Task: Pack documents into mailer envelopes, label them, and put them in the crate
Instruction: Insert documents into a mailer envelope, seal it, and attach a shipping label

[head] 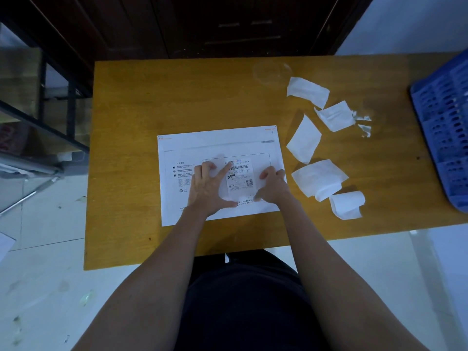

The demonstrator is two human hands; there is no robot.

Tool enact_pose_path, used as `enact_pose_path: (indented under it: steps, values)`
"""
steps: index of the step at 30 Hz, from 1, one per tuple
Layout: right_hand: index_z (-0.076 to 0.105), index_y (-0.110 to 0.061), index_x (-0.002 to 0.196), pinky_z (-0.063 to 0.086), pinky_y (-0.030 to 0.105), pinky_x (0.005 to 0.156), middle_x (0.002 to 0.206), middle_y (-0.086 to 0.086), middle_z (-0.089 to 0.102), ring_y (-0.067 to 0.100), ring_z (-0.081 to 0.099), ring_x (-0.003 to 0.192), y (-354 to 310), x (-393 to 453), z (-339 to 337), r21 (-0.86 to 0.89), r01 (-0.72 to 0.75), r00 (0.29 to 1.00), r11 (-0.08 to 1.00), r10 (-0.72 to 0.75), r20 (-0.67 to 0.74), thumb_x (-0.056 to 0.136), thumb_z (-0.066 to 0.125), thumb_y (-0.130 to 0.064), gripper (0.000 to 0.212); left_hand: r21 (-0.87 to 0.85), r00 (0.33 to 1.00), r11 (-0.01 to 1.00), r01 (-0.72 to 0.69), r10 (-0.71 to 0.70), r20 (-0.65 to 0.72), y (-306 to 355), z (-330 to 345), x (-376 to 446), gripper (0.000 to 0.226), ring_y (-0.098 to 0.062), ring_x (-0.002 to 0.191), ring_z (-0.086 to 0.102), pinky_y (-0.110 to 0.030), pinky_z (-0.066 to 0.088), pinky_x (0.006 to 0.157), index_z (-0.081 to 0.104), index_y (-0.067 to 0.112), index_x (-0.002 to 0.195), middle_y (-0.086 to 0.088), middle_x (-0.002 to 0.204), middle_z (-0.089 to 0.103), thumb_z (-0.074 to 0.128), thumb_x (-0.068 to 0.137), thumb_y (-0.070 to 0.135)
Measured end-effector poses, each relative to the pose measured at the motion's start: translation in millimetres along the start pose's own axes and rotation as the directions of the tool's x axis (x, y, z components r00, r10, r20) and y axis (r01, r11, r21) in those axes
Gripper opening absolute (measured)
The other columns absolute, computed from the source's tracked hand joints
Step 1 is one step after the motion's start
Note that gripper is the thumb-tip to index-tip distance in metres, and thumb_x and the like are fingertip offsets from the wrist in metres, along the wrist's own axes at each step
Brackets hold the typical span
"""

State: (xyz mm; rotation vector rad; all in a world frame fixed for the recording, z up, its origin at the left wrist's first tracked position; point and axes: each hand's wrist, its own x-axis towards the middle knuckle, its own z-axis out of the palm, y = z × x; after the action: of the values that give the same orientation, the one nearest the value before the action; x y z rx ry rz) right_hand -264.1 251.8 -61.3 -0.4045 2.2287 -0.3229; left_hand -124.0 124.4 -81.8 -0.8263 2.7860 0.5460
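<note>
My left hand (pixel 211 186) presses spread fingers flat on the label (pixel 240 179); my right hand (pixel 272 184), fingers curled, presses its edge. The envelope (pixel 217 178) lies mid-table (pixel 152 97), light, stiff, slippery; I'd lift by an edge.

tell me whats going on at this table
A person is pressing a shipping label onto a white mailer envelope lying flat on the wooden table. The left hand and right hand smooth it from both sides. Peeled backing papers lie to the right, near the blue crate.
</note>
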Motion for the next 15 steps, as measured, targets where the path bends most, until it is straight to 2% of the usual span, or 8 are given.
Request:
enact_pose_path:
  steps: [2, 4, 6, 9, 11, 13, 15]
  values:
    - [0.041, -0.015, 0.106, 0.049, 0.035, 0.080, 0.113, 0.005, 0.034, 0.021, 0.052, 0.087, -6, 0, 3, 0.058, -0.047, 0.995, 0.997, 0.052, -0.086, 0.073, 0.079, -0.039, 0.056, -0.024, 1.000, 1.000, 0.016, -0.017, -0.006, 1, -2, 2, 0.097, -0.022, 0.117, 0.027, -0.032, 0.033, 0.102, 0.027, 0.041, 0.145, -0.004, 0.127, 0.028, 0.069, 0.063, 0.071]
    - [0.043, -0.016, 0.105, 0.047, 0.034, 0.074, 0.108, 0.003, 0.037, 0.021, 0.053, 0.085, -13, -2, 8, 0.019, -0.089, 0.980, 0.996, 0.091, -0.179, 0.072, 0.073, -0.055, 0.059, -0.024, 1.000, 0.999, 0.025, -0.025, -0.019, 2, -3, 4, 0.089, -0.022, 0.117, 0.029, -0.031, 0.035, 0.100, 0.029, 0.041, 0.144, -0.004, 0.127, 0.030, 0.067, 0.069, 0.068]
    - [0.044, -0.016, 0.106, 0.048, 0.034, 0.073, 0.109, 0.004, 0.040, 0.022, 0.054, 0.085, -13, -2, 12, -0.015, -0.092, 0.968, 0.996, 0.086, -0.235, 0.078, 0.068, -0.054, 0.052, -0.022, 0.999, 0.999, 0.032, -0.033, -0.014, 2, -4, 5, 0.088, -0.022, 0.117, 0.029, -0.030, 0.035, 0.100, 0.027, 0.040, 0.146, -0.004, 0.128, 0.031, 0.069, 0.072, 0.063]
    - [0.052, -0.016, 0.107, 0.044, 0.033, 0.070, 0.118, 0.007, 0.046, 0.023, 0.053, 0.081, -8, 5, 9, 0.056, -0.108, 0.964, 0.993, 0.118, -0.239, 0.094, 0.051, -0.040, 0.028, -0.090, 0.995, 0.991, 0.100, -0.101, -0.010, 3, -6, 8, 0.092, -0.023, 0.116, 0.031, -0.030, 0.035, 0.099, 0.021, 0.035, 0.149, -0.005, 0.127, 0.031, 0.073, 0.075, 0.052]
    - [0.053, -0.014, 0.115, 0.044, 0.035, 0.075, 0.121, 0.008, 0.047, 0.026, 0.056, 0.092, -11, 9, 7, 0.037, -0.138, 0.964, 0.990, 0.143, -0.223, 0.095, 0.044, -0.047, 0.040, -0.170, 0.984, 0.970, 0.176, -0.176, 0.015, 5, -8, 13, 0.094, -0.024, 0.117, 0.032, -0.033, 0.034, 0.100, 0.018, 0.029, 0.150, -0.007, 0.128, 0.031, 0.074, 0.076, 0.047]
    - [0.050, -0.011, 0.121, 0.044, 0.039, 0.084, 0.121, 0.008, 0.047, 0.028, 0.056, 0.105, -18, 11, 7, -0.059, -0.154, 0.962, 0.986, 0.136, -0.235, 0.090, 0.046, -0.060, 0.058, -0.197, 0.973, 0.952, 0.233, -0.229, 0.045, 7, -10, 19, 0.094, -0.026, 0.119, 0.032, -0.034, 0.032, 0.102, 0.018, 0.024, 0.149, -0.009, 0.131, 0.031, 0.074, 0.076, 0.045]
    - [0.051, -0.010, 0.121, 0.043, 0.037, 0.085, 0.122, 0.007, 0.048, 0.028, 0.057, 0.107, -19, 13, 8, -0.095, -0.140, 0.958, 0.986, 0.111, -0.264, 0.090, 0.049, -0.059, 0.058, -0.187, 0.967, 0.949, 0.254, -0.250, 0.046, 7, -12, 24, 0.089, -0.027, 0.119, 0.033, -0.034, 0.031, 0.101, 0.021, 0.023, 0.147, -0.010, 0.131, 0.032, 0.073, 0.078, 0.043]
